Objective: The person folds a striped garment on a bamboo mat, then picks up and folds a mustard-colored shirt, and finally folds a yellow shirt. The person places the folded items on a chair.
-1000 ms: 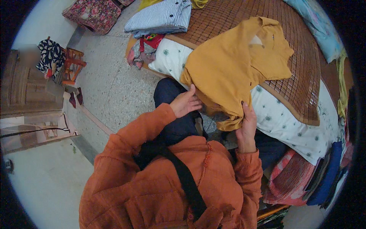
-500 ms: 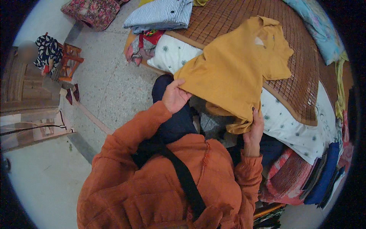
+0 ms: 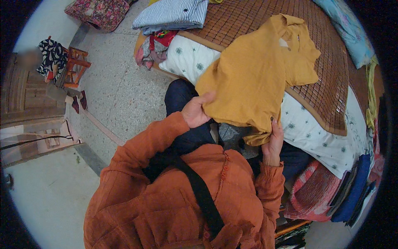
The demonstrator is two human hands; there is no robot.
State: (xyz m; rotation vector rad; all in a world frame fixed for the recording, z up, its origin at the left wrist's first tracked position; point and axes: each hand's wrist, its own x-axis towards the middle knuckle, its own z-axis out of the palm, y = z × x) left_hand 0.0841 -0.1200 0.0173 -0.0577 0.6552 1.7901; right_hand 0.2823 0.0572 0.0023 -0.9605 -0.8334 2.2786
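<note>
A mustard-yellow buttoned shirt (image 3: 248, 79) stretches from the bed toward my lap, its collar end lying on the brown woven mat. My left hand (image 3: 198, 110) grips the shirt's lower left edge, thumb on top of the cloth. On the other side, my right hand (image 3: 273, 139) pinches the lower right corner beside a dark button. Between the hands the hem hangs down over the bed's edge, with a fold of cloth drooping near my right hand. The fingers under the cloth are partly hidden.
The brown mat (image 3: 232, 20) covers a white patterned sheet (image 3: 306, 124). A folded striped shirt (image 3: 172, 14) lies at the bed's far left corner, above crumpled red and grey cloth (image 3: 155, 47). Folded dark clothes (image 3: 352, 191) are at right. A person sits by an orange wooden chair (image 3: 76, 64) at far left.
My left hand has moved slightly right and down, gathering the shirt's left edge inward. The right hand has shifted a little up and left, still holding its corner.
</note>
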